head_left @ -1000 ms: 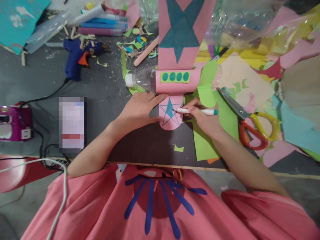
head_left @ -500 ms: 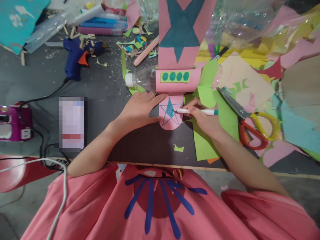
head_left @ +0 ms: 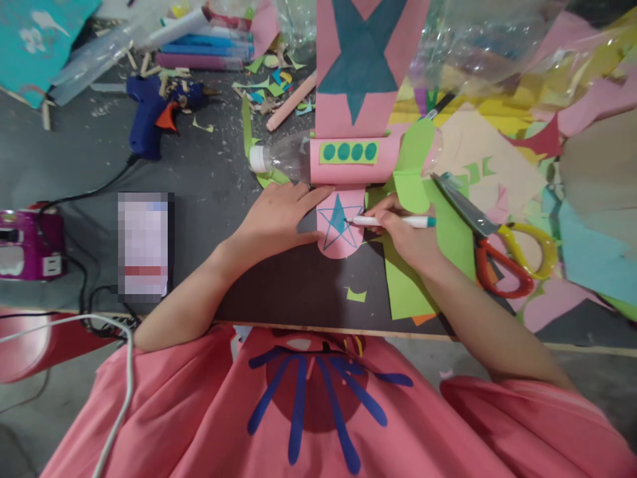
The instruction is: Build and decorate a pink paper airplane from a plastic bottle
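My right hand point(head_left: 398, 229) is closed round a white felt-tip marker point(head_left: 393, 221) with a teal end. Its tip meets a star outline on a pink paper wing point(head_left: 340, 250) with a rounded end; the star's upper part is coloured teal. Flat on the table, my left hand point(head_left: 279, 216) has its fingers spread, thumb and forefinger resting at the wing's left edge. Just beyond lies a plastic bottle point(head_left: 288, 158) wrapped in pink paper, with a green strip of teal dots point(head_left: 350, 153). A larger pink panel point(head_left: 331, 116) with a big teal star extends from its far side.
Scissors point(head_left: 490, 229) with red and yellow handles lie at right over paper scraps. Green paper point(head_left: 411, 292) lies by my right forearm. At left are a blue glue gun point(head_left: 144, 116), its cord, a phone point(head_left: 143, 245) and a purple box point(head_left: 34, 245). Several markers point(head_left: 206, 50) lie at the back.
The marker and my right hand have shifted very slightly. My left hand and the paper wing stay in place.
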Action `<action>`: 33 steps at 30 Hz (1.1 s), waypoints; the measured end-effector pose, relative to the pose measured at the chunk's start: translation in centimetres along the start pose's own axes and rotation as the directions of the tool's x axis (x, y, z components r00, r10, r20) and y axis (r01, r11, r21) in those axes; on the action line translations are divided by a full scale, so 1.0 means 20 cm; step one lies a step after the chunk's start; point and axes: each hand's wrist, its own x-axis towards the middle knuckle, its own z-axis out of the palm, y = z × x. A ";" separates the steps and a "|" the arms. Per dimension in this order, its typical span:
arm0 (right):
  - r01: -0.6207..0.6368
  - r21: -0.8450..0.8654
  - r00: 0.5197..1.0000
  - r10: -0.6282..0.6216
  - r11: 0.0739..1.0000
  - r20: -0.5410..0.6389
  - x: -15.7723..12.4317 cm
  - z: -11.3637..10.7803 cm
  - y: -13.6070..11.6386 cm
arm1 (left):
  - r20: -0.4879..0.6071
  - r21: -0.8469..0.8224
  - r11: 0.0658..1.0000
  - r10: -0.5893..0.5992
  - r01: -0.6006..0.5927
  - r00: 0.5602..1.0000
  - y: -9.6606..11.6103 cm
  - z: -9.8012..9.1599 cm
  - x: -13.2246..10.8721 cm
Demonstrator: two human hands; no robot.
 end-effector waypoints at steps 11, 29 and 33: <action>-0.015 0.008 1.000 0.015 1.000 0.017 0.00 -0.01 -0.01 | -0.002 -0.012 1.000 0.002 -0.002 1.000 0.00 0.00 0.00; -0.037 0.007 0.999 0.037 0.999 -0.023 0.00 0.00 -0.01 | -0.007 -0.010 1.000 0.005 -0.006 1.000 0.01 -0.01 0.00; -0.017 -0.008 1.000 0.017 1.000 -0.020 0.00 0.00 -0.01 | 0.004 -0.014 1.000 -0.003 0.003 1.000 0.01 -0.01 0.00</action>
